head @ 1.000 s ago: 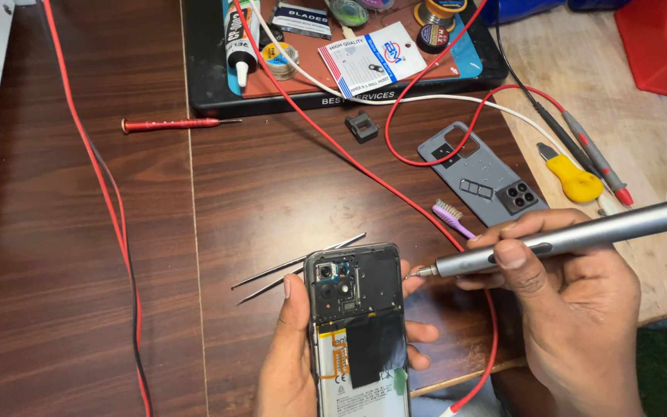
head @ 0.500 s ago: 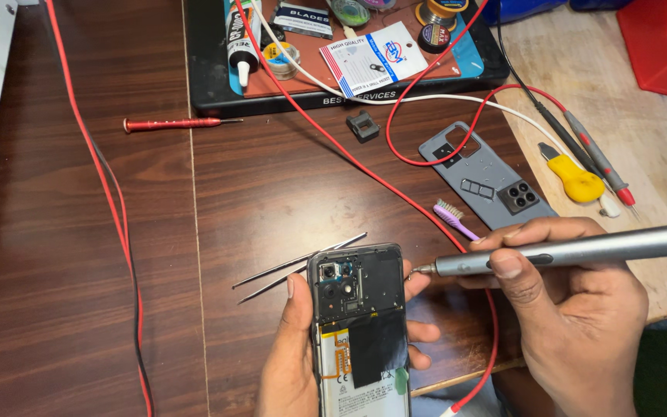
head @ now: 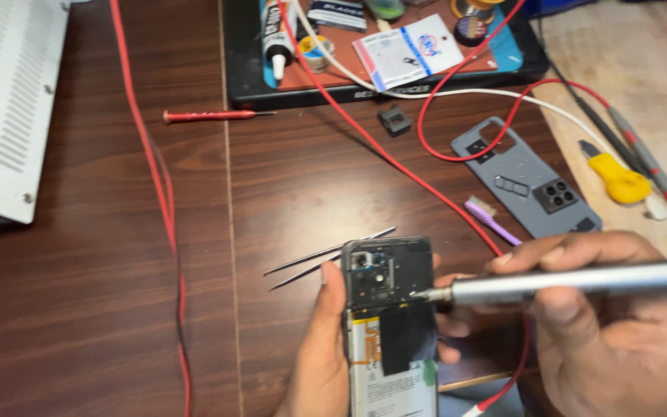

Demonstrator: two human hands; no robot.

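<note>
Gripping the opened black smartphone with exposed battery upright, your left hand wraps its left edge; your right hand pinches the silver metal electric screwdriver, tip touching the phone's right edge, just below the steel tweezers.

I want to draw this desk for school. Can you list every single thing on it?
Opened phone: one, black inside, bottom middle.
Silver screwdriver: one, tip on the phone.
Tweezers: one, metal, left of the phone.
Phone back cover: one, grey, right side.
Small brush: one, purple, beside the cover.
Red screwdriver: one, upper left.
Red wires: several, across the table.
Black tray: one, top, holding small supplies.
Yellow tool: one, far right.
White vented panel: one, far left.
Left hand: holds the phone.
Right hand: holds the silver screwdriver.
</note>
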